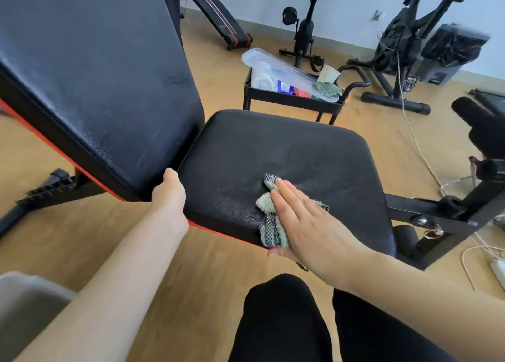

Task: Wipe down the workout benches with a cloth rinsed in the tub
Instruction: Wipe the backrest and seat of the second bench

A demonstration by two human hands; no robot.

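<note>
- Right now the right hand (308, 225) lies flat, fingers straight and together, pressing the cloth (266, 205) onto the black seat pad (273, 148) close to its near edge.
- The cloth is bunched, pale green fleece with a grey checked weave, and part of it hangs over that near edge.
- The left hand (169, 194) holds the lower near corner of the tilted backrest pad (95, 74), thumb on the black surface and fingers curled out of sight beneath its red-trimmed edge.
- The two hands are well apart, one on each pad of the same bench.
- A grey container (24, 293) shows at the bottom left, on the wooden floor (207, 266).
- Beyond the seat's far edge stands a black cart (289, 99) holding a clear plastic box (278, 66), a paper cup (329, 74) and a green rag (326, 88).
- A blue label (284, 86) in the cart is too blurred to read.
</note>
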